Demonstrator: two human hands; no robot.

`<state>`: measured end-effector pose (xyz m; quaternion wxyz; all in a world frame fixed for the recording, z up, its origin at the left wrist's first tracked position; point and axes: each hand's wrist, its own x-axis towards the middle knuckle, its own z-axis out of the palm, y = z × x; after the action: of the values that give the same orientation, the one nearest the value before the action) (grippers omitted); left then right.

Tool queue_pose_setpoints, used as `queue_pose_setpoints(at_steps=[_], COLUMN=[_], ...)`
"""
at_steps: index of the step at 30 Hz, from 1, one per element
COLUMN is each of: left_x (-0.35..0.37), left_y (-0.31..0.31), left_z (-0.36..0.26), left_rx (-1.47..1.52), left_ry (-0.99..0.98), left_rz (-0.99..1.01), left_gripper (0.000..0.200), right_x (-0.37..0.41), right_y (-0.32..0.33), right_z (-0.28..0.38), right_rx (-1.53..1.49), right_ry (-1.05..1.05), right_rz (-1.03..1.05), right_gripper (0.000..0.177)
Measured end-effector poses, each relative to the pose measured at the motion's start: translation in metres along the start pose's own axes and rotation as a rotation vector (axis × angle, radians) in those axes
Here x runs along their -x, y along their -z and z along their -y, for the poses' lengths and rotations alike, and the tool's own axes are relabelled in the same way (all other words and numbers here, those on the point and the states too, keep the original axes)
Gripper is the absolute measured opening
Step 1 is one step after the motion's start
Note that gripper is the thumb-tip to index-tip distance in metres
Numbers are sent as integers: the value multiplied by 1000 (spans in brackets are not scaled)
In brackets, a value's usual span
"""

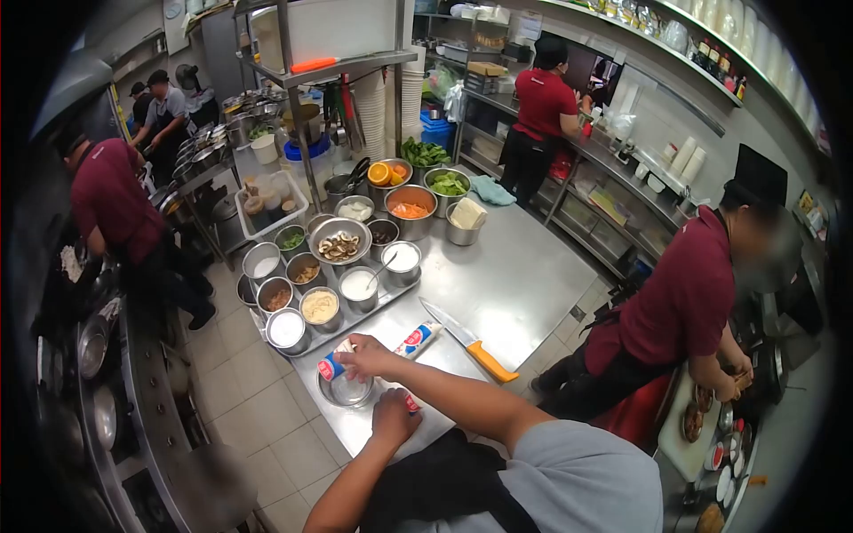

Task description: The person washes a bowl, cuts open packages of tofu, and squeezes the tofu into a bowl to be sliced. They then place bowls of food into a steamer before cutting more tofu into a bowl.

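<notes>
Right hand (366,355) fingers clasped around a blue-and-white packet (332,365), held just above a small steel bowl (346,392), left hand (392,417) clenched on a red-tipped item (411,405) beside the bowl, second packet (418,338) and yellow-handled knife (468,344) laid beyond the bowl.

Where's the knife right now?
Head view: the knife lies flat on the steel table, just right of the tube in the right hand, yellow handle toward the near edge.

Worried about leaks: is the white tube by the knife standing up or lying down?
Lying down: the white tube rests on its side on the steel counter beside the yellow-handled knife, untouched.
</notes>
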<state>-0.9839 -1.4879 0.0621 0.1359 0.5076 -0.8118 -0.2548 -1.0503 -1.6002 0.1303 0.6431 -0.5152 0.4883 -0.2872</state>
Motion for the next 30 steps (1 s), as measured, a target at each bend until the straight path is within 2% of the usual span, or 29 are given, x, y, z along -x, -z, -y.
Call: queue_pose_setpoints(at_steps=[1, 3, 4, 5, 6, 7, 8, 9, 11, 12, 13, 14, 15, 16, 17, 18, 19, 21, 22, 24, 27, 29, 30], left_x=[-6, -10, -13, -14, -16, -10, -8, -2, 25, 33, 43, 47, 43, 38, 27, 18, 12, 2, 4, 8, 8, 5, 5], left_y=[-6, -17, -18, -27, -28, -23, -10, 8, 37, 54, 64, 74, 92, 121, 131, 138, 135, 130, 128, 124, 115, 112, 112], left_z=[0, 4, 5, 11, 13, 11, 0, -9, -16, -17, -11, -1, 10, 15, 38, 49, 63, 82, 82, 79, 80, 86, 90], left_rx=[2, -43, -31, -29, -7, -5, -12, -18, -15, 94, 234, 382, 470, 358, 330, 483, 481, 709, 689, 680, 724, 771, 741], left_ry=[3, -33, -24, -88, -45, -93, 6, 90, 18, 77, 100, 127, 128, 123, 106, 120, 128, 52, 46, 49, 97, 140, 133], left_rz=[3, -77, -48, -140, -52, -132, -46, 36, -101, -58, -177, -400, -642, -795, -780, -723, -734, -592, -602, -623, -644, -640, -636], left_gripper=[50, 55, 59, 57, 58, 59, 61, 64, 63, 51, 35, 20, 17, 18, 22, 24, 24, 24, 22, 22, 22, 21, 20], right_x=[1, -3, -4, -6, -34, -31, -30, -11, 12, 9, 9, 9, 8, 6, 5, 7, 8, 8, 8, 12, 20, 17, 8], right_y=[0, 2, 2, 3, 6, 6, 9, 8, 5, 8, 9, 10, 11, 11, 8, 4, 1, -1, -2, -3, -3, -2, 2], right_z=[0, -8, -11, -16, -62, -57, -56, -22, 20, 19, 23, 27, 30, 31, 34, 39, 37, 35, 35, 34, 38, 25, 6], right_rx=[-112, 18, 140, 183, 550, 451, 405, 432, 552, 615, 678, 728, 726, 796, 867, 882, 885, 958, 955, 617, 590, 547, 434], right_ry=[-31, 33, 81, 54, 632, 346, 390, 381, 331, 395, 462, 437, 437, 448, 464, 441, 447, 548, 551, 396, 294, 297, 335], right_rz=[15, 1, -22, -37, -218, -133, -63, -10, 4, 22, 30, 67, 87, 153, 216, 255, 267, 250, 252, 178, 174, 166, 142], right_gripper=[41, 41, 46, 57, 33, 32, 32, 33, 37, 40, 43, 44, 44, 45, 46, 47, 47, 46, 46, 46, 45, 42, 40])
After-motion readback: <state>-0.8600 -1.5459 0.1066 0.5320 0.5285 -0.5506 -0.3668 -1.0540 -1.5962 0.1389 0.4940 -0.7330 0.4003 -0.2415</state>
